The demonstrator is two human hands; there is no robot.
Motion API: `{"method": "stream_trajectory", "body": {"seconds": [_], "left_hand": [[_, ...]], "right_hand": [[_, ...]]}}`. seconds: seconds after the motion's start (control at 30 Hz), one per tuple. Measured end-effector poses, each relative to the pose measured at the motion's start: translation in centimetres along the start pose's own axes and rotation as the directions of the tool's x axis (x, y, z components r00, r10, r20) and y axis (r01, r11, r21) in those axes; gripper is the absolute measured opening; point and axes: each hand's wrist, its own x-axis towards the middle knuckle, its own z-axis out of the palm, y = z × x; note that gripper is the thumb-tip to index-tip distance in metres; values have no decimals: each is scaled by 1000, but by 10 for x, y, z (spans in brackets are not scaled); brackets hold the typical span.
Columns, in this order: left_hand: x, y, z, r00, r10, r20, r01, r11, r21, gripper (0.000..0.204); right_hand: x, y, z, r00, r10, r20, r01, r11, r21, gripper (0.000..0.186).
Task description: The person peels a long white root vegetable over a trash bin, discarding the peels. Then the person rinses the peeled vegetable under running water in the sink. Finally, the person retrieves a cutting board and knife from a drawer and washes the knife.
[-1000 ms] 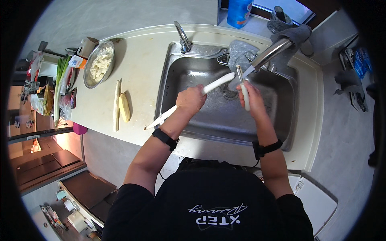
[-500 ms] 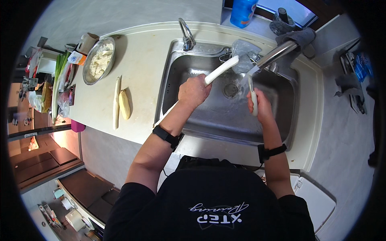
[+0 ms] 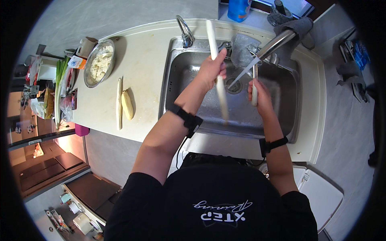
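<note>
My left hand [image 3: 212, 70] is closed round a long, thin, pale root vegetable [image 3: 211, 34] over the sink's left half. The root stands nearly upright in the picture, its lower end smeared by motion. My right hand [image 3: 261, 96] grips a white-handled tool [image 3: 254, 95] with a slim metal blade, which looks like a peeler, near the faucet's outlet. From the thick metal faucet [image 3: 277, 44], water runs down left toward the drain [image 3: 234, 86], passing between my hands. Both hands are above the steel sink [image 3: 193, 116].
Left on the counter [image 3: 150, 60] lie a long thin pale root [image 3: 119, 102] and a shorter yellowish piece [image 3: 127, 105]. Behind them stands a metal bowl [image 3: 89, 80] of pale food. A slim curved tap [image 3: 185, 34], crumpled clear plastic [image 3: 243, 50] and a blue bottle [image 3: 239, 10] are at the back.
My left hand has moved right and up, swinging the root from a slant to nearly upright. My right hand keeps its grip beside the faucet, and the water stream now falls left toward the drain.
</note>
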Motion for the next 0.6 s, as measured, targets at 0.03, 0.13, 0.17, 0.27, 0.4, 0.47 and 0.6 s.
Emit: {"method": "stream_trajectory", "body": {"seconds": [0.03, 0.13, 0.17, 0.27, 0.4, 0.47, 0.6], "left_hand": [[8, -2, 6, 1000, -11, 16, 12, 992, -125, 42], [31, -8, 23, 1000, -17, 27, 25, 935, -353, 38], [37, -11, 30, 1000, -9, 4, 10, 931, -364, 39], [53, -20, 48, 997, -52, -53, 29, 929, -370, 37], [70, -28, 65, 990, -79, -116, 22, 904, -427, 40], [74, -29, 70, 985, -130, -111, 47, 833, -552, 37], [69, -40, 87, 985, -101, -143, 2, 824, -567, 51]], "right_hand": [[-1, 2, -1, 1000, 11, -12, -11, 1000, 9, 30], [-9, 10, -9, 995, 22, -94, -27, 999, -44, 29], [-12, 12, -14, 994, 22, -104, -28, 998, -50, 28], [-23, 18, -31, 989, 36, -145, -45, 997, -60, 28], [-38, 20, -54, 976, 43, -215, -63, 994, -87, 29], [-44, 20, -63, 978, 45, -204, -71, 990, -120, 29], [-56, 20, -74, 985, 112, -134, -144, 956, -255, 29]]}}
